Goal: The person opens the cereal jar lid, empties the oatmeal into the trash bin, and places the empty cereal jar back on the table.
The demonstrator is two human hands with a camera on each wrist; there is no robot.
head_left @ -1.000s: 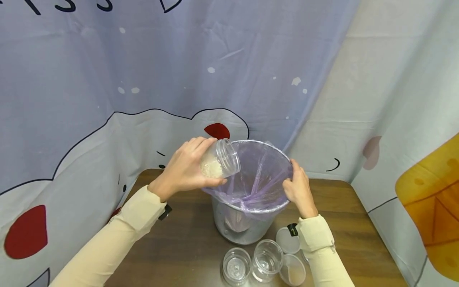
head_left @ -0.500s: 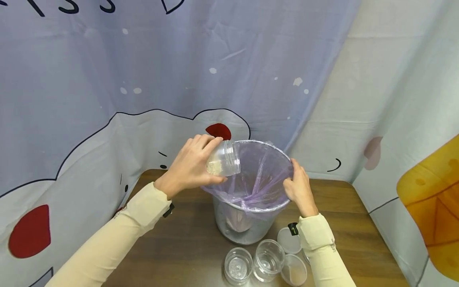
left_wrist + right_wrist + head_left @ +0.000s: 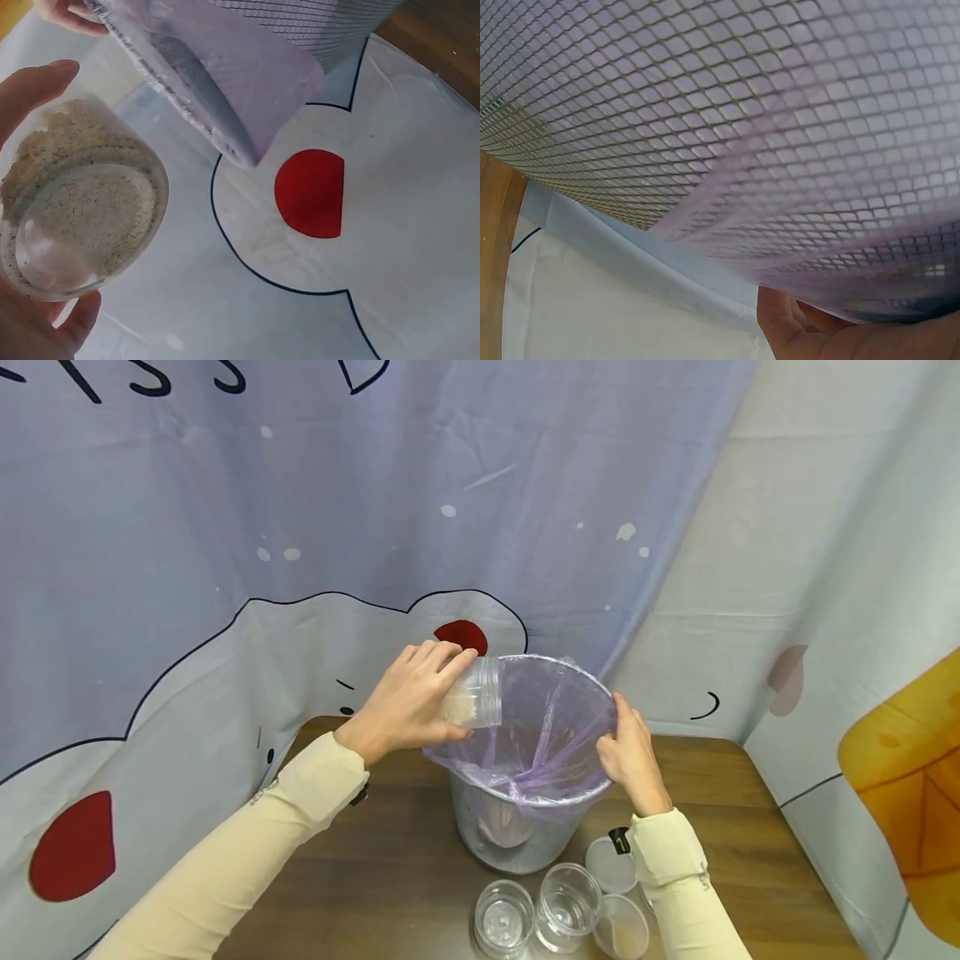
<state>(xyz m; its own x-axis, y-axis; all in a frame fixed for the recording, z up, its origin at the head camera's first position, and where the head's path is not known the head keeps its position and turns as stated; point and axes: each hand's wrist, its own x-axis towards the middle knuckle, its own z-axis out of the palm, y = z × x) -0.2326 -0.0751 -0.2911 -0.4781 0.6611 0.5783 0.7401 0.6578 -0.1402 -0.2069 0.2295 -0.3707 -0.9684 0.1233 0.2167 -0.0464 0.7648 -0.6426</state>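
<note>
My left hand (image 3: 411,700) grips a clear plastic jar (image 3: 480,693) tipped on its side, its mouth toward the bin. Pale crumbly stuff lies inside; in the left wrist view it shows through the base of the jar (image 3: 97,217). A silver mesh trash bin (image 3: 480,827) stands on the table, lined with a translucent purple bag (image 3: 551,735) folded over its rim. My right hand (image 3: 632,756) holds the bin's right rim through the bag. In the right wrist view the bin's mesh wall (image 3: 705,112) fills most of the picture, with the right hand's fingers (image 3: 855,341) at the rim.
Two open clear jars (image 3: 504,918) stand in front of the bin on the wooden table (image 3: 360,877). Beside them lie round translucent lids (image 3: 611,864), partly behind the right sleeve. A patterned curtain (image 3: 375,510) hangs close behind the table.
My left hand has shifted slightly right and tipped the jar further, so its mouth faces the bin more squarely. The right hand keeps its hold on the rim.
</note>
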